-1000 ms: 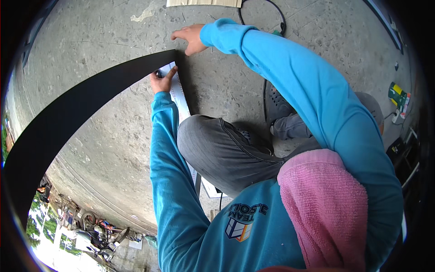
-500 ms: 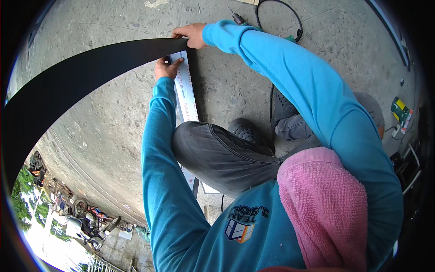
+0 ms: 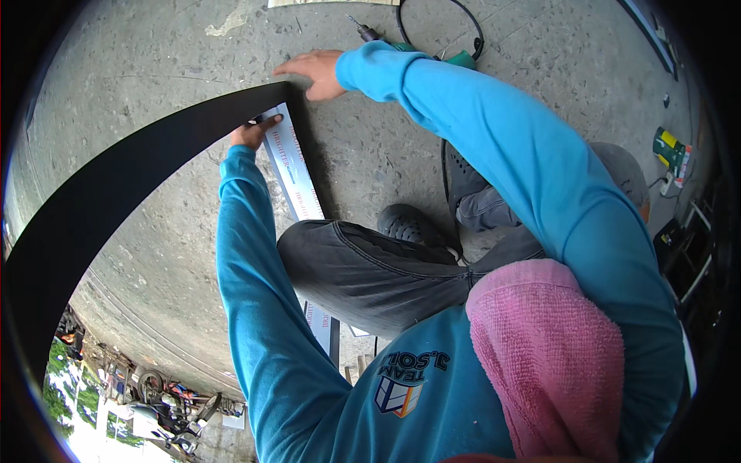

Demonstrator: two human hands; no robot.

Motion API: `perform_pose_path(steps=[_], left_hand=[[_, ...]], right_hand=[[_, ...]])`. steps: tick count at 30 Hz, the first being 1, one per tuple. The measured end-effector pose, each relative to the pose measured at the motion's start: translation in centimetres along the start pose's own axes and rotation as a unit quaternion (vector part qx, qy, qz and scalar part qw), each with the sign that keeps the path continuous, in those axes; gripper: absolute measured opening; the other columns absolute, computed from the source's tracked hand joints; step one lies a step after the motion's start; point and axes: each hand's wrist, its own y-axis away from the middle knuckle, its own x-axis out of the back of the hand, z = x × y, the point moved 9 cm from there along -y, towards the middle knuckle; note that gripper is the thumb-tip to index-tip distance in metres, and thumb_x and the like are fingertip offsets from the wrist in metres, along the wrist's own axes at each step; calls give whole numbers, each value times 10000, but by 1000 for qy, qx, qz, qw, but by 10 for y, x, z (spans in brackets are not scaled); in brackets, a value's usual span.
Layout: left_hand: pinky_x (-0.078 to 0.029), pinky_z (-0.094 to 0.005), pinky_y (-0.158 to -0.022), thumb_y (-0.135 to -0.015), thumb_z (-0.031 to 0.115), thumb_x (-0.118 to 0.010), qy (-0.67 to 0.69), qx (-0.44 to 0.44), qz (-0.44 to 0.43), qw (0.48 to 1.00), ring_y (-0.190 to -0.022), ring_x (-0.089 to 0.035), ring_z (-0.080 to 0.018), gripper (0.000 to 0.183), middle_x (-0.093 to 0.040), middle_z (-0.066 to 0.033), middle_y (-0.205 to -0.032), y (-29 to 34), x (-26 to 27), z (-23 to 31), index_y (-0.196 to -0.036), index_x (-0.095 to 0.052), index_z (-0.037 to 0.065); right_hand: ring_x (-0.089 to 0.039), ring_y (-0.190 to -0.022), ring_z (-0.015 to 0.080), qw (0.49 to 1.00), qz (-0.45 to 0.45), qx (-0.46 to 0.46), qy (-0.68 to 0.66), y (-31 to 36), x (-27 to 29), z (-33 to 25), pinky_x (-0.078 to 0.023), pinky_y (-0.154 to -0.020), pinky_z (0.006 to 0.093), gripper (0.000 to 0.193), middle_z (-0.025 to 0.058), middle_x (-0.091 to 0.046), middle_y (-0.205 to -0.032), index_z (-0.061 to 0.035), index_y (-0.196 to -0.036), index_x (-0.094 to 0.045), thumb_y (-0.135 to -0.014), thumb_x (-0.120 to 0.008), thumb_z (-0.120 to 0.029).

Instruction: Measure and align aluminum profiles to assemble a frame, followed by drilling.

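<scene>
A long black bar [image 3: 147, 148] sweeps in from the left, its curve bent by the lens. Its right end meets the top of a bar covered in white protective film with red print [image 3: 287, 163], and the two form a corner. My left hand [image 3: 253, 134] grips the filmed bar just below that corner. The thumb lies on the film, while the other fingers are partly hidden at the bar's left side. Just beyond the corner is my right hand [image 3: 315, 72], fingers stretched out and holding nothing. The filmed bar runs down beneath my bent knee [image 3: 370, 266].
A corded green drill [image 3: 386, 40] lies on the concrete floor [image 3: 185, 54] past my right forearm. Another green and yellow power tool [image 3: 671, 154] is at the far right. A pink towel [image 3: 544, 355] hangs over my chest. Parked motorcycles [image 3: 166, 413] stand at lower left.
My right hand has come off the black bar's end and its fingers have straightened. The corner and my left hand appear lower and further left, as the whole view has shifted too.
</scene>
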Motion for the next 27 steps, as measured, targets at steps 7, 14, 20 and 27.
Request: perform_pose_path(steps=[7,14,20,27], left_hand=[[-475,-374,-836,-608,281,-837,-23,-8,2,1000,-995,-565,-274,607,-593,-145,-1075,8,2,1,-1094,-575,28],[-460,-383,-837,-633,305,-816,-20,-34,-33,999,-954,-574,-260,548,-615,-125,-1027,-4,-7,8,-1068,-604,49],[-422,-406,-895,-608,217,-835,50,-74,-36,995,-1053,-523,-246,641,-571,-98,-1130,1,8,7,-1164,-546,81],[-415,-357,-923,-593,197,-838,-90,-112,-52,988,-1088,-514,-239,610,-579,-96,-1140,-7,7,13,-1120,-563,59]], right_hand=[[-320,-1253,403,936,67,-197,284,134,0,115,-269,-1044,495,1033,198,-204,-1429,-250,-1438,-39,-660,-717,-309],[-306,-1249,423,948,106,-167,247,155,-7,130,-281,-1048,497,1159,189,-137,-1447,-292,-1426,71,-618,-758,-289],[-361,-1226,402,941,63,-178,281,163,-12,136,-338,-1023,477,1165,207,-230,-1401,-308,-1417,96,-661,-756,-59],[-430,-1150,410,952,16,-166,256,157,-2,124,-374,-978,468,1164,217,-340,-1303,-307,-1428,13,-603,-752,-9]])
